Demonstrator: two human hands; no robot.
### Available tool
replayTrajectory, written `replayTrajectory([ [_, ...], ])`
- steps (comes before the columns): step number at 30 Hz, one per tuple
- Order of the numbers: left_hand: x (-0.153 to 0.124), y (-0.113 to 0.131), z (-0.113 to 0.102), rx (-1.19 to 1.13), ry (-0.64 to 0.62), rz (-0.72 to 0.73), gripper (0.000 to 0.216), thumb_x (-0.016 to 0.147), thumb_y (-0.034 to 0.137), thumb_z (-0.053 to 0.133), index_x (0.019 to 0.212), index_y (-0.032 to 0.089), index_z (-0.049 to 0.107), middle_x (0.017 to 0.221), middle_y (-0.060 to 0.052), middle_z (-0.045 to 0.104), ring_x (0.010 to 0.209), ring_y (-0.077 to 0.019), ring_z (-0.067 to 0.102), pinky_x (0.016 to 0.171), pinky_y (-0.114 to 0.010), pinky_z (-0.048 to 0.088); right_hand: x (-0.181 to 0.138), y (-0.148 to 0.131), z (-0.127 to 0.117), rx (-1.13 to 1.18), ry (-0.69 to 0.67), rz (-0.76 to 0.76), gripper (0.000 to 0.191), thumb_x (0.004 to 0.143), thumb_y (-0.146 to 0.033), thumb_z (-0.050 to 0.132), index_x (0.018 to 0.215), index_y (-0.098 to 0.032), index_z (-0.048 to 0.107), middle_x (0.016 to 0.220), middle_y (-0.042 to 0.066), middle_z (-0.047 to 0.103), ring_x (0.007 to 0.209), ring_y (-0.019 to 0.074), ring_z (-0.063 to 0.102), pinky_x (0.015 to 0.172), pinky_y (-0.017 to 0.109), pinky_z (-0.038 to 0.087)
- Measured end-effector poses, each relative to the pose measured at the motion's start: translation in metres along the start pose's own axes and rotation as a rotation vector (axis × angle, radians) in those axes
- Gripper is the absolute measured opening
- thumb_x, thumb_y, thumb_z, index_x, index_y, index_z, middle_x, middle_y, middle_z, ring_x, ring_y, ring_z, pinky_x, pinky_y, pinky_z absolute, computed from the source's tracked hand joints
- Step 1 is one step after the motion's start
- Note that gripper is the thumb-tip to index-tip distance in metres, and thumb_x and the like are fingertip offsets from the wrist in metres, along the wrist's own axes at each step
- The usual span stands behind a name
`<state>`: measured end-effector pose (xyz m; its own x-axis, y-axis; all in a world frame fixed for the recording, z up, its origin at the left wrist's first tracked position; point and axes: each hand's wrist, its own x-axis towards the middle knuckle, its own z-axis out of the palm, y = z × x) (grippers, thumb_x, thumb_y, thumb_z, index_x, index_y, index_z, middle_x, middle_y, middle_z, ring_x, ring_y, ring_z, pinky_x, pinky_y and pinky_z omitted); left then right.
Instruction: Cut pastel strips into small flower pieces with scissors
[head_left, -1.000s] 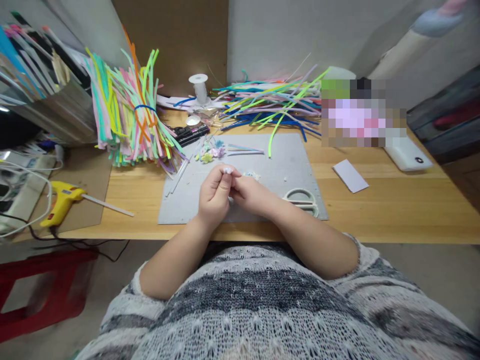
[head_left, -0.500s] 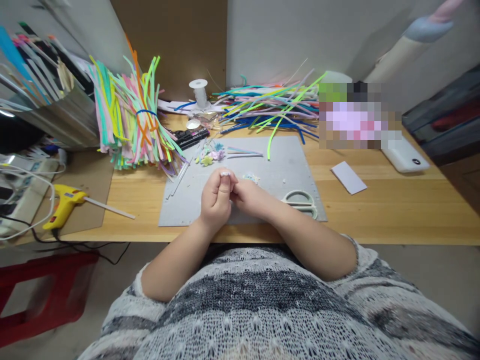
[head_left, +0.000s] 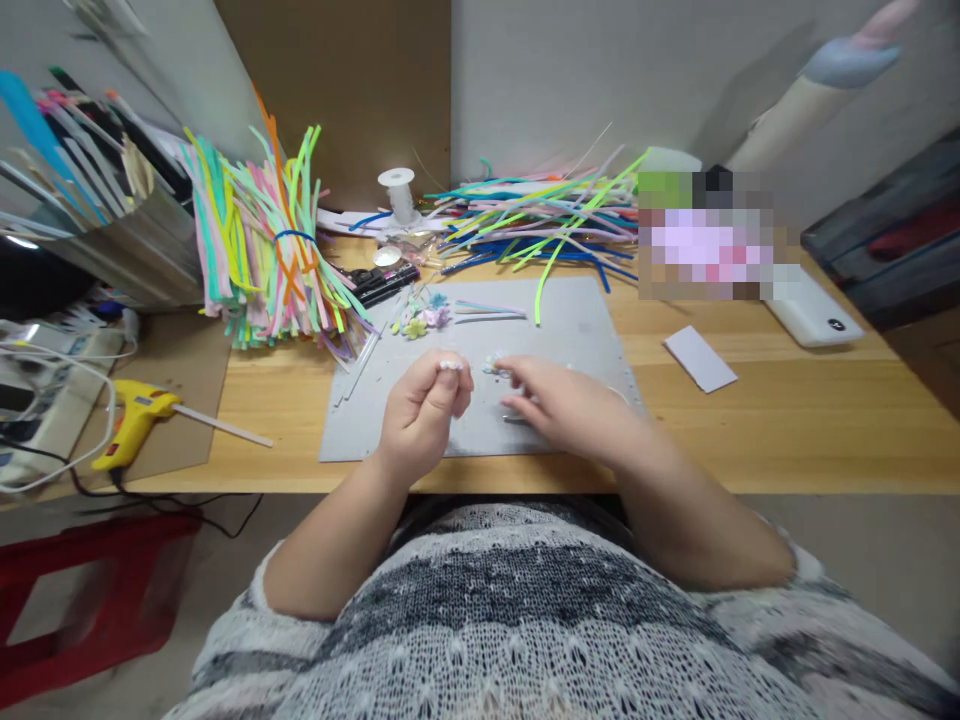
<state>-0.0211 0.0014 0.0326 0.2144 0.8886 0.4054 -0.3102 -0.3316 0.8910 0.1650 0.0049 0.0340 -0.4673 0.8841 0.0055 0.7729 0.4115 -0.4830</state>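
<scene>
My left hand (head_left: 421,410) is curled above the grey mat (head_left: 570,330), its fingertips pinched on something small and pale I cannot make out. My right hand (head_left: 566,408) lies to the right of it over the mat, fingers stretched forward, tips close to a small pale flower piece (head_left: 495,364). The right hand covers the white-handled scissors. A cluster of tiny pastel flowers (head_left: 420,318) and a few short cut strips (head_left: 487,309) lie at the mat's far edge.
A bundle of coloured pipe cleaners (head_left: 262,250) leans at the left; loose ones (head_left: 540,215) are piled at the back. A yellow glue gun (head_left: 135,425) lies left, a white spool (head_left: 396,190) behind, a paper slip (head_left: 700,358) and a white device (head_left: 810,310) right.
My hands were joined together over the mat; the right hand has pulled away to the right and opened out, now covering the scissors. The left hand stays pinched.
</scene>
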Motion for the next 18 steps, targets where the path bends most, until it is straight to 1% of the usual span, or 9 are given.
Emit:
replayTrajectory([
  [2,0.0,0.012,-0.004,-0.162,-0.091,-0.245,0.024,0.091,0.033,0.048,0.073,0.018,0.051,0.056,0.006,0.03,0.045,-0.0057,0.026,0.041,-0.018,0.022,-0.024,0.022,-0.009,-0.131,-0.012,0.111,0.029,0.092,-0.029,0.042,0.111,-0.015,0.059,0.108,0.014,0.064,0.097,0.0278,0.06,0.081,0.041,0.047],
  [4,0.001,0.02,-0.006,-0.31,-0.145,-0.518,0.025,0.092,0.033,0.046,0.072,0.018,0.048,0.055,0.007,0.025,0.042,-0.0046,0.019,0.038,-0.016,0.015,-0.046,0.046,-0.011,-0.216,-0.046,0.2,0.025,0.09,-0.026,0.044,0.102,-0.015,0.063,0.099,0.015,0.064,0.091,0.0291,0.06,0.078,0.043,0.047],
  [6,0.003,0.022,-0.008,-0.396,-0.167,-0.726,0.025,0.092,0.034,0.046,0.072,0.018,0.047,0.054,0.008,0.024,0.041,-0.0041,0.015,0.036,-0.015,0.012,-0.062,0.064,-0.007,-0.204,-0.041,0.191,0.027,0.087,-0.026,0.048,0.111,-0.017,0.059,0.103,0.014,0.063,0.095,0.0287,0.06,0.08,0.044,0.047],
  [7,0.004,0.021,-0.008,-0.418,-0.171,-0.789,0.025,0.091,0.034,0.047,0.072,0.018,0.046,0.054,0.008,0.024,0.041,-0.0039,0.013,0.036,-0.014,0.011,-0.068,0.07,-0.004,-0.187,-0.027,0.188,0.029,0.087,-0.026,0.049,0.113,-0.017,0.058,0.104,0.013,0.063,0.096,0.0281,0.059,0.081,0.043,0.047],
  [9,0.006,0.016,-0.007,-0.431,-0.17,-0.846,0.024,0.09,0.035,0.048,0.073,0.018,0.046,0.054,0.008,0.024,0.042,-0.0035,0.012,0.036,-0.014,0.011,-0.073,0.076,0.0,-0.153,-0.009,0.174,0.032,0.085,-0.025,0.052,0.116,-0.017,0.054,0.108,0.013,0.062,0.098,0.0267,0.058,0.084,0.042,0.046],
  [12,0.007,0.007,-0.003,-0.407,-0.164,-0.852,0.024,0.09,0.034,0.048,0.072,0.017,0.046,0.054,0.008,0.025,0.041,-0.0032,0.014,0.037,-0.014,0.012,-0.07,0.074,0.001,-0.177,-0.037,0.153,0.027,0.082,-0.025,0.057,0.108,-0.016,0.057,0.106,0.012,0.062,0.096,0.0261,0.057,0.084,0.041,0.045],
  [14,0.008,0.002,0.0,-0.374,-0.168,-0.845,0.024,0.09,0.033,0.048,0.072,0.017,0.046,0.053,0.008,0.026,0.041,-0.003,0.015,0.037,-0.015,0.012,-0.066,0.07,-0.001,-0.225,-0.075,0.131,0.016,0.083,-0.027,0.056,0.095,-0.016,0.059,0.097,0.012,0.062,0.09,0.0256,0.057,0.079,0.039,0.045],
  [16,0.008,0.0,0.001,-0.338,-0.164,-0.823,0.025,0.09,0.034,0.048,0.072,0.017,0.047,0.053,0.008,0.027,0.041,-0.003,0.017,0.037,-0.015,0.012,-0.064,0.067,-0.005,-0.208,-0.105,0.112,0.015,0.085,-0.03,0.054,0.086,-0.017,0.059,0.088,0.011,0.062,0.082,0.0237,0.056,0.071,0.037,0.044],
  [18,0.008,-0.001,0.002,-0.308,-0.15,-0.791,0.026,0.09,0.034,0.049,0.071,0.017,0.047,0.054,0.008,0.029,0.041,-0.0029,0.018,0.037,-0.015,0.012,-0.064,0.064,-0.008,-0.033,-0.094,0.142,0.018,0.085,-0.035,0.053,0.083,-0.018,0.058,0.081,0.008,0.061,0.074,0.0203,0.055,0.065,0.034,0.042],
])
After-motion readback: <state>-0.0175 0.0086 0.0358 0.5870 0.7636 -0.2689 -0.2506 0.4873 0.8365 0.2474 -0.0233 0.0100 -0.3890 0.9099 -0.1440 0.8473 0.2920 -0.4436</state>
